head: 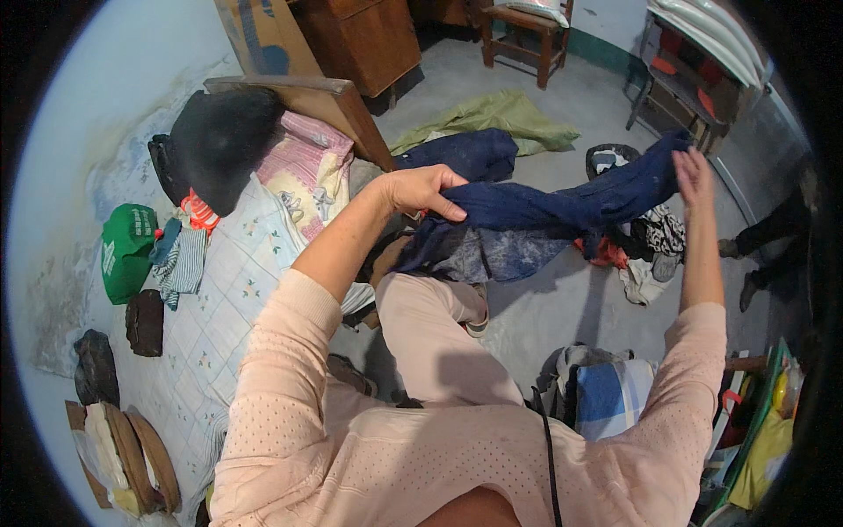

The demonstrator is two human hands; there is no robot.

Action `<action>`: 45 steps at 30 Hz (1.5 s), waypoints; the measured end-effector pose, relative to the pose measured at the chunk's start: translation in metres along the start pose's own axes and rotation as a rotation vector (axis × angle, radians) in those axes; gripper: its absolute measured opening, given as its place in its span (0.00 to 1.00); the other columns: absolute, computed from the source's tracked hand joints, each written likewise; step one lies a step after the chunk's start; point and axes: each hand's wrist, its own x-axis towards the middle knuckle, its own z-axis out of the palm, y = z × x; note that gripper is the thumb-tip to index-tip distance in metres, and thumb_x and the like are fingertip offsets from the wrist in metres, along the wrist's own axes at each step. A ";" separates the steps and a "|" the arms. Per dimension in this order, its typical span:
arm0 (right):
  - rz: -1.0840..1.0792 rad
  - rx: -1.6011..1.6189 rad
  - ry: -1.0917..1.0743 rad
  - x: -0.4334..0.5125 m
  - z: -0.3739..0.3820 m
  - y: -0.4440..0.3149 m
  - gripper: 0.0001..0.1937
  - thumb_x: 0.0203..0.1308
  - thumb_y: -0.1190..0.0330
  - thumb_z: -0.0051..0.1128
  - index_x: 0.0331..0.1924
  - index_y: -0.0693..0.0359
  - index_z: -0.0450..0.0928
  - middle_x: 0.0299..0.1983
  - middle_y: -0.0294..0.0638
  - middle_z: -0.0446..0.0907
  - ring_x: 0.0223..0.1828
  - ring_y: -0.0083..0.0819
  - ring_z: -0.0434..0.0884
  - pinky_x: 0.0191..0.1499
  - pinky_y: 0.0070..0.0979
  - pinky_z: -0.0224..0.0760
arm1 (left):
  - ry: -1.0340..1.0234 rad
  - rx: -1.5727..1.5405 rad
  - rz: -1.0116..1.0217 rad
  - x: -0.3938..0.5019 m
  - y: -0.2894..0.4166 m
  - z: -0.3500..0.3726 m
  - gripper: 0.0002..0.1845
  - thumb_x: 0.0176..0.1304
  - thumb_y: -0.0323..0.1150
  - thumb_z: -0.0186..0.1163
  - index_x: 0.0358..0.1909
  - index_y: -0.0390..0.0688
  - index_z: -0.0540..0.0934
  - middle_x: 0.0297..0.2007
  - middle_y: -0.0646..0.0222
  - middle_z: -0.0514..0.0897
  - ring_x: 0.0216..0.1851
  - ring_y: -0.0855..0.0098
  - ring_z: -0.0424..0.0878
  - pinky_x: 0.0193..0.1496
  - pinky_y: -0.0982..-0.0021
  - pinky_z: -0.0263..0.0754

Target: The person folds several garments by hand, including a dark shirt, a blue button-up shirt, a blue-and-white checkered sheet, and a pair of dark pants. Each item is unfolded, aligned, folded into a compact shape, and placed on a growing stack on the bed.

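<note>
A dark navy garment [527,204] is stretched out in the air before me. My left hand [431,191] pinches one side of it between thumb and fingers. At its far right end, my right hand [695,174] is raised and slightly blurred, with its fingers on the cloth. The lower part hangs down and shows a paler, greyish inner face [504,253]. Behind it, another folded navy garment [461,155] lies beside a green woven sack [497,118] on the floor.
To the left is a bed with a floral sheet [247,290], a black bundle [227,145], a green bag [128,247] and folded striped clothes [188,263]. Loose clothes [652,250] lie on the floor at right, near a person's legs [770,244]. A wooden chair [523,33] stands behind.
</note>
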 end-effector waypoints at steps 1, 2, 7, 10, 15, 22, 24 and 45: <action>-0.006 -0.170 -0.083 -0.009 0.008 0.018 0.22 0.60 0.69 0.56 0.57 0.62 0.66 0.40 0.41 0.76 0.39 0.30 0.76 0.45 0.29 0.74 | 0.020 -0.048 0.048 0.000 0.006 0.003 0.15 0.54 0.27 0.66 0.44 0.34 0.80 0.39 0.75 0.82 0.39 0.82 0.75 0.48 0.79 0.69; 0.046 -0.199 -0.183 -0.027 0.027 0.048 0.23 0.59 0.68 0.58 0.58 0.59 0.65 0.39 0.39 0.76 0.38 0.29 0.76 0.44 0.28 0.73 | 0.086 -0.099 0.111 0.000 0.004 0.004 0.15 0.53 0.28 0.67 0.43 0.35 0.79 0.38 0.74 0.82 0.39 0.81 0.76 0.48 0.78 0.70; 0.349 -0.340 -0.548 -0.137 0.068 0.160 0.21 0.57 0.54 0.58 0.51 0.58 0.76 0.47 0.36 0.77 0.48 0.27 0.74 0.49 0.26 0.65 | 0.306 -0.394 0.181 0.025 -0.003 0.006 0.16 0.55 0.29 0.66 0.44 0.35 0.78 0.40 0.71 0.82 0.40 0.78 0.78 0.49 0.74 0.72; 0.409 -0.253 -0.736 -0.187 0.075 0.190 0.28 0.62 0.50 0.51 0.59 0.61 0.70 0.57 0.38 0.72 0.57 0.30 0.70 0.58 0.30 0.59 | 0.351 -0.388 0.149 0.040 -0.005 0.008 0.19 0.56 0.29 0.65 0.50 0.36 0.76 0.45 0.68 0.82 0.44 0.76 0.78 0.53 0.71 0.71; 0.498 -0.085 -0.837 -0.221 0.086 0.197 0.40 0.54 0.46 0.58 0.64 0.64 0.60 0.60 0.39 0.69 0.61 0.32 0.67 0.64 0.31 0.54 | 0.346 -0.353 0.152 0.043 0.000 0.014 0.14 0.54 0.28 0.67 0.42 0.35 0.80 0.38 0.71 0.83 0.39 0.80 0.78 0.48 0.76 0.72; 0.162 -0.503 -0.981 -0.216 0.128 0.148 0.49 0.43 0.54 0.69 0.68 0.65 0.53 0.63 0.46 0.64 0.62 0.35 0.66 0.62 0.29 0.57 | 0.466 -0.200 0.068 0.050 0.004 0.011 0.14 0.55 0.30 0.66 0.43 0.38 0.80 0.37 0.71 0.83 0.37 0.80 0.78 0.45 0.77 0.72; 0.118 -0.652 -0.911 -0.215 0.145 0.143 0.43 0.45 0.59 0.68 0.66 0.64 0.57 0.58 0.45 0.70 0.55 0.32 0.71 0.55 0.27 0.64 | 0.485 -0.309 0.148 0.053 0.008 0.023 0.14 0.57 0.30 0.64 0.44 0.37 0.79 0.38 0.71 0.82 0.38 0.79 0.77 0.48 0.76 0.71; -0.352 -1.170 -0.837 -0.220 0.184 0.106 0.28 0.43 0.63 0.66 0.50 0.66 0.72 0.40 0.50 0.80 0.40 0.37 0.80 0.44 0.29 0.71 | 0.386 -0.112 0.327 0.063 0.007 0.049 0.17 0.58 0.31 0.60 0.49 0.39 0.77 0.41 0.73 0.80 0.44 0.79 0.74 0.53 0.73 0.66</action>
